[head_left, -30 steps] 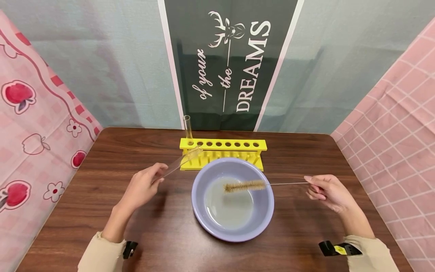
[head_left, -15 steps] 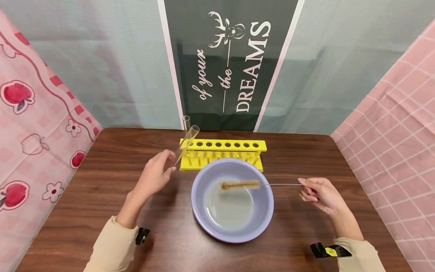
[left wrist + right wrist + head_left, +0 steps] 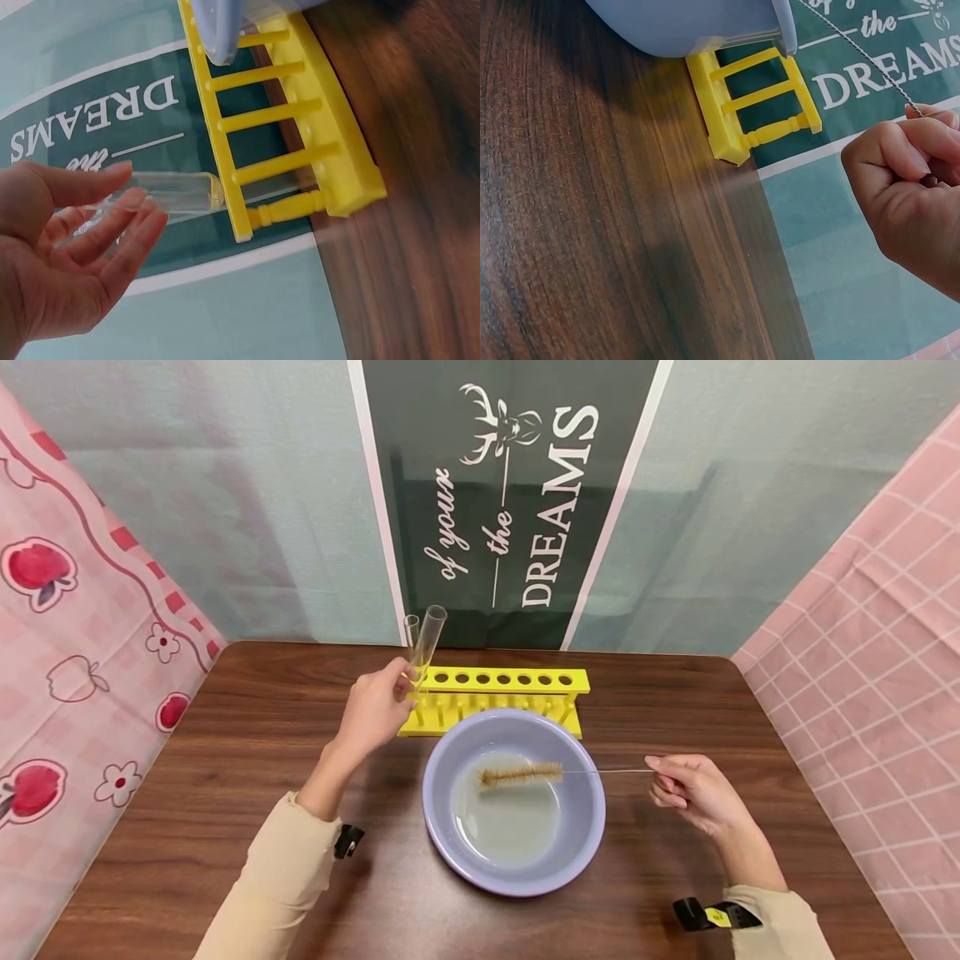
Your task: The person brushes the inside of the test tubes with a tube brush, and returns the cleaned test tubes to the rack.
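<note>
My left hand [image 3: 375, 710] holds a clear glass test tube [image 3: 432, 631] at the left end of the yellow test tube rack [image 3: 517, 681]. Mouth up and slightly tilted, the tube sits in front of a second test tube [image 3: 412, 628] standing in the rack's leftmost hole. In the left wrist view the held tube's end [image 3: 214, 192] is close to the rack's top bar; whether they touch I cannot tell. On the right, my right hand [image 3: 697, 789] pinches the thin twisted wire [image 3: 877, 67] of a test tube brush [image 3: 521, 775], whose tan bristles hover over the basin.
A lavender basin [image 3: 430, 802] with cloudy water [image 3: 498, 831] stands mid-table, just in front of the rack. The rack's other holes hold no tubes. Behind the brown wooden table [image 3: 645, 710] hangs a printed cloth [image 3: 480, 468]; pink cloths border both sides.
My left hand has moved forward and right to the rack, turning the tube from slanted to nearly upright. My right hand and the brush have drifted slightly left.
</note>
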A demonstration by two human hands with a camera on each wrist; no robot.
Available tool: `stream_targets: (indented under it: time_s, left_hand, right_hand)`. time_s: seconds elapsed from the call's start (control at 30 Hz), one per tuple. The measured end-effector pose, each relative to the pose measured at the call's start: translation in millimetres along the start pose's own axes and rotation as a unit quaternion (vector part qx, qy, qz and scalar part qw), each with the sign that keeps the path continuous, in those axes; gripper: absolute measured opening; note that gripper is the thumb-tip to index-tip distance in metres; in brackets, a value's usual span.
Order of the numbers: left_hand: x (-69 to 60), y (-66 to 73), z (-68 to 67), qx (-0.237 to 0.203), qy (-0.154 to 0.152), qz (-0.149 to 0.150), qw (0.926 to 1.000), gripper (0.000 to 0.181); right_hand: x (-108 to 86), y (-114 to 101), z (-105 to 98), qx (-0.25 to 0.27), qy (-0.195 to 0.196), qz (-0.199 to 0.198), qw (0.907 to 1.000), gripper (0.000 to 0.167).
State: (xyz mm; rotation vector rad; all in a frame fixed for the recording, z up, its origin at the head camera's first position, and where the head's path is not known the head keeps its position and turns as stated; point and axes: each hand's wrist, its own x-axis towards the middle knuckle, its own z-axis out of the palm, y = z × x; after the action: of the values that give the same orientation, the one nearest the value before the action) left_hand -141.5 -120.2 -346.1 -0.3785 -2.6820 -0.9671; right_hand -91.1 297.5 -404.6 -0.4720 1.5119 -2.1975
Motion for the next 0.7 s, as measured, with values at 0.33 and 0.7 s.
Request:
stream_targets:
  time_s: [0.33,0.7]
  left_hand:
    - [26.8,16.6,10.8,-0.042,-0.02,-0.039,0.9981,0.019]
    - [51.7,27.0,30.5,-0.037,-0.033,-0.041,0.9979,0.013]
  right_hand:
    - [-0.5,4.7,-0.8,0.006,-0.004,0.008,0.9999,0.038]
    - [0.3,4.5,2.0,-0.007,0.006,0.014,0.9999,0.038]
